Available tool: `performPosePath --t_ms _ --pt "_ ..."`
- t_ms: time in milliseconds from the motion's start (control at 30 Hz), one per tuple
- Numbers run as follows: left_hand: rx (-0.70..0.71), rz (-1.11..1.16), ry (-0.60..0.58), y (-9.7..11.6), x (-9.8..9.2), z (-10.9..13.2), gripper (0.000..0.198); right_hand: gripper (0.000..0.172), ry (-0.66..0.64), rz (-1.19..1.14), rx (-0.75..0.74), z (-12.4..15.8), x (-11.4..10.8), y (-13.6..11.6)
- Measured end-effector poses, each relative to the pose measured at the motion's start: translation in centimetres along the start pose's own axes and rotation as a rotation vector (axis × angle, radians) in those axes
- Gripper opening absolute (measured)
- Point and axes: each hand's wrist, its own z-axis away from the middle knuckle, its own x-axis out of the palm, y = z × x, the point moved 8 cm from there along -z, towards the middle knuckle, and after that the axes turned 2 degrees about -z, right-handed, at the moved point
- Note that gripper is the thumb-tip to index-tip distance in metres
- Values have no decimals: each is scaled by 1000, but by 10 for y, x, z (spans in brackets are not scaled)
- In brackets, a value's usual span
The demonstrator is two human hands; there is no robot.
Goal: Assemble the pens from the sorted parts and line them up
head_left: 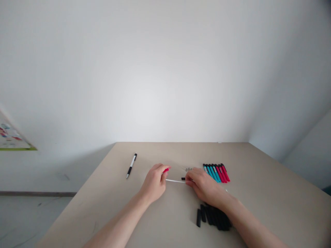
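Note:
My left hand (155,182) is closed around a pink pen piece (166,170), most of it hidden by the fingers. A thin white strip (175,181) stretches between both hands, and its ends are lost behind the fingers. My right hand (201,182) pinches the strip's other end. A small black piece (183,178) pokes out beside the right fingertips; I cannot tell whether it is held or lies on the table. Just past the right hand, blue pens (213,173) and pink pens (223,173) with black ends lie in a row.
Under my right forearm lies a pile of black caps or tubes (214,217), partly covered. A white and black pen (131,166) rests at the left of the beige table (160,224). Small grey pieces (188,169) lie behind the right hand. A white wall (165,69) stands behind.

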Motion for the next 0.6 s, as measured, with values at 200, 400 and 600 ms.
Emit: performPosePath --t_ms 200,400,600 --pt "-34 9 -11 -4 0 0 34 18 109 -3 67 3 -19 12" --pt "-8 33 -27 -1 2 0 36 18 169 20 78 2 -27 14" --pt "-50 72 -63 -3 4 2 37 20 199 20 -2 1 -30 2"
